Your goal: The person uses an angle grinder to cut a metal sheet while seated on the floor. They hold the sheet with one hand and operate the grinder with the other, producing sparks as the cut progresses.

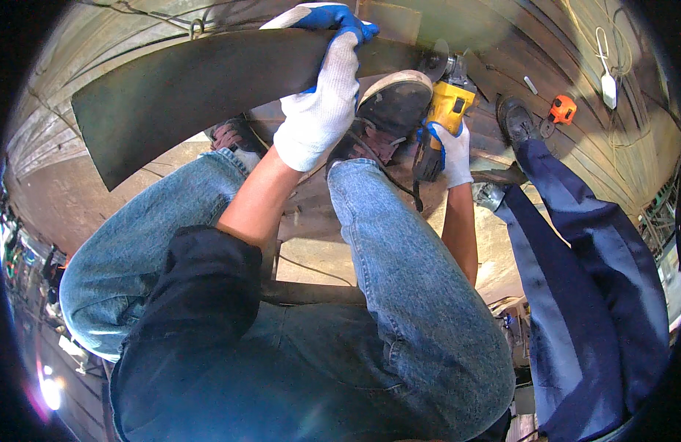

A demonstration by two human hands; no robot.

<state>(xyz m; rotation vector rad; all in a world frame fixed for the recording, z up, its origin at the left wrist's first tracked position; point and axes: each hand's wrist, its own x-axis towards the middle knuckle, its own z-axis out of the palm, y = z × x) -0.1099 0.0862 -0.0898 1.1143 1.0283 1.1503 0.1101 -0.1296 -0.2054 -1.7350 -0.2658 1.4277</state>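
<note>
My left hand (326,96), in a white and blue work glove, is closed over the upper edge of a long dark metal plate (200,92). The plate is tilted, and its wide end reaches out to the left. In my right hand (454,151), gloved alike, is a yellow and black angle grinder (449,107), held by its body. Its round disc (435,59) is at the plate's right end; whether they touch I cannot tell. My dark shoe (396,103) is against the plate's lower edge, between the two hands.
Another person's legs in navy trousers (576,272) stand close on my right. Beyond their shoe lie an orange tape measure (562,110), a white stick (530,85) and a white paddle-shaped thing with a wire loop (608,87). A dark cord runs from the grinder between my legs.
</note>
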